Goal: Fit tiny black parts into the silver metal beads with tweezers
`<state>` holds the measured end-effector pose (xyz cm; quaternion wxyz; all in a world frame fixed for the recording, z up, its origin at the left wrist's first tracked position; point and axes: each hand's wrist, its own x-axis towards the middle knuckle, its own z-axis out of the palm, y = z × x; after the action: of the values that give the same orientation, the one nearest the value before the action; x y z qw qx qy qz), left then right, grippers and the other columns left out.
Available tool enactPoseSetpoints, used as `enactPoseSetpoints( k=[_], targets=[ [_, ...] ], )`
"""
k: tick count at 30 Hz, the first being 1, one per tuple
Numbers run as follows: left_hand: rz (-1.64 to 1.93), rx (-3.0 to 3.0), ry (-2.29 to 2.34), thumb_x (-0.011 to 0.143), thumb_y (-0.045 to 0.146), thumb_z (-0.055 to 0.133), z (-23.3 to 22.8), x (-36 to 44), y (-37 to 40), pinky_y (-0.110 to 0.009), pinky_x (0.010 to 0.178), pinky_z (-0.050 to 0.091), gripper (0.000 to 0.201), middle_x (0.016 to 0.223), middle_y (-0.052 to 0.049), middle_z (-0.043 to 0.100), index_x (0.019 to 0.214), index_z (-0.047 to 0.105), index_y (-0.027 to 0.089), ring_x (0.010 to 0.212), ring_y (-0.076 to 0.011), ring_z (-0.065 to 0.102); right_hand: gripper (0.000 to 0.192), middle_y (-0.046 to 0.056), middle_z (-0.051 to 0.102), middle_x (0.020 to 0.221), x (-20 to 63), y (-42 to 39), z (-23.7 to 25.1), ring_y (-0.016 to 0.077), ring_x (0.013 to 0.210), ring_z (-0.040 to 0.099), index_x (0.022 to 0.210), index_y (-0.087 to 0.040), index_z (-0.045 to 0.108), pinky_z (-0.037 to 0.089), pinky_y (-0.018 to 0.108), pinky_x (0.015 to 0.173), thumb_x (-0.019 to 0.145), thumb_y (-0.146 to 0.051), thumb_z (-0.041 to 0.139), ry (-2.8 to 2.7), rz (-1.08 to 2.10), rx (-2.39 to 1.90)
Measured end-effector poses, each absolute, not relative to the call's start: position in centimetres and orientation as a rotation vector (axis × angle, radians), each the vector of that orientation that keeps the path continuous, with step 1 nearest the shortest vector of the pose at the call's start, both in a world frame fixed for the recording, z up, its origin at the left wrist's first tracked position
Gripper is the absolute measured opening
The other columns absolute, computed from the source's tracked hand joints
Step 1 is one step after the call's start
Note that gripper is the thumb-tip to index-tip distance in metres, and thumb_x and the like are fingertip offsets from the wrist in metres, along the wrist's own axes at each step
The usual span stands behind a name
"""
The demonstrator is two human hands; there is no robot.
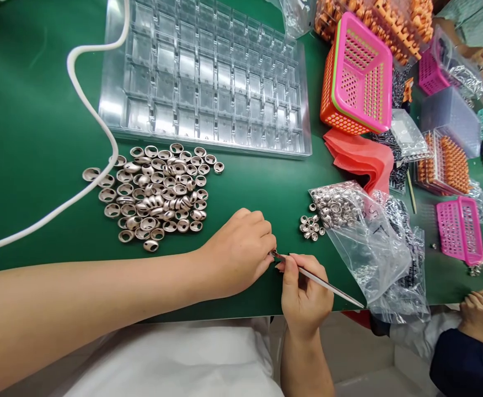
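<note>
Hands meet at 6 o'clock on the green table (38, 138); left hand (241, 251) curled, fingertips pinching something too small to tell; right hand (303, 292) grips tweezers (320, 282) pen-style — tip at the left fingertips; metal rings (159, 193) heaped at 10 o'clock within reach.

A clear plastic tray (208, 82) with many small compartments lay on the green table (30, 110). A white tube (101, 124) curved beside its left edge. To the right stood a pink basket (359, 74) nested in an orange one, with folded red cloth (361, 157) just below. A smaller pink basket (460, 229) lay near another person's hands (479, 314).
</note>
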<state>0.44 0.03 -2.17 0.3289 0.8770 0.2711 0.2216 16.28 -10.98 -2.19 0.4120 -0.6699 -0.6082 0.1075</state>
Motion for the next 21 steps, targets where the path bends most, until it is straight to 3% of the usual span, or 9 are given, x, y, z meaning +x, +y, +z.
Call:
enactPoseSetpoints(
  k=[9, 21],
  targets=[
    [0.538, 2.311, 0.707, 0.090, 0.019, 0.069, -1.87, 0.27, 0.10, -0.036, 0.076, 0.033, 0.009, 0.081, -0.004, 0.065, 0.083, 0.071, 0.015, 0.082, -0.0202, 0.051, 0.019, -0.001, 0.070, 0.083, 16.10, -11.27, -2.37, 0.0117, 0.063, 0.070, 0.104, -0.022, 0.064, 0.059, 0.025, 0.055, 0.091, -0.008, 0.064, -1.442, 0.234, -1.676],
    [0.571, 2.307, 0.710, 0.094, 0.021, 0.064, -2.27, 0.31, -0.02, -0.037, 0.075, 0.033, 0.014, 0.081, -0.003, 0.064, 0.083, 0.071, 0.015, 0.083, -0.0205, 0.051, 0.023, 0.003, 0.070, 0.084, 15.94, -10.61, -1.91, 0.0140, 0.073, 0.069, 0.107, -0.019, 0.063, 0.062, 0.029, 0.063, 0.089, -0.004, 0.064, -1.677, 0.129, -1.581]
  ],
)
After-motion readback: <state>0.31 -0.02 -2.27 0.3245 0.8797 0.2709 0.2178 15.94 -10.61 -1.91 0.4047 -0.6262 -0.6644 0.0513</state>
